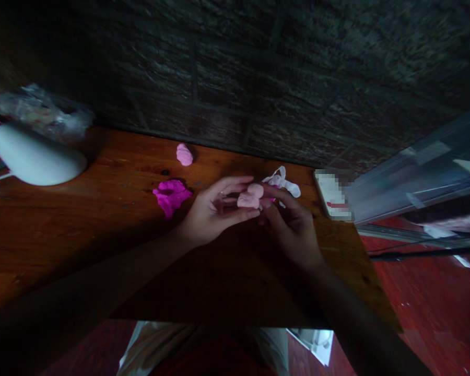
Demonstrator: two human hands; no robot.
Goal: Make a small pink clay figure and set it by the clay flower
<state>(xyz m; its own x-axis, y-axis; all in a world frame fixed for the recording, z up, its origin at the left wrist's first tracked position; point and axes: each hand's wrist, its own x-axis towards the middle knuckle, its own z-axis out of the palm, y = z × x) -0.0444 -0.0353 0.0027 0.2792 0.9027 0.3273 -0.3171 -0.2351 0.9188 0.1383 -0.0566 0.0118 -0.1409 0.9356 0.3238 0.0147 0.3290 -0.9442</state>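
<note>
Above the wooden table, both hands meet at a lump of pale pink modelling clay [249, 197] with two rounded lobes. My left hand [211, 209] grips it from the left, thumb below and fingers behind. From the right, my right hand [293, 224] pinches the same lump with thumb and forefinger. A smaller pink clay lump [184, 155] lies near the wall. Just left of my left hand is a flat, ragged magenta clay piece [171, 197]. Behind my right hand rests a white, looped piece [285, 184] with some magenta beside it, partly hidden by the fingers.
A white lamp-like or jug-like object [43, 156] stands at the left, with a crumpled clear plastic bag [50, 115] behind it. A dark stone-patterned wall [219, 78] borders the wooden table [113, 172]. On the right are a blurred-out flat object [331, 193] and a translucent panel [415, 167].
</note>
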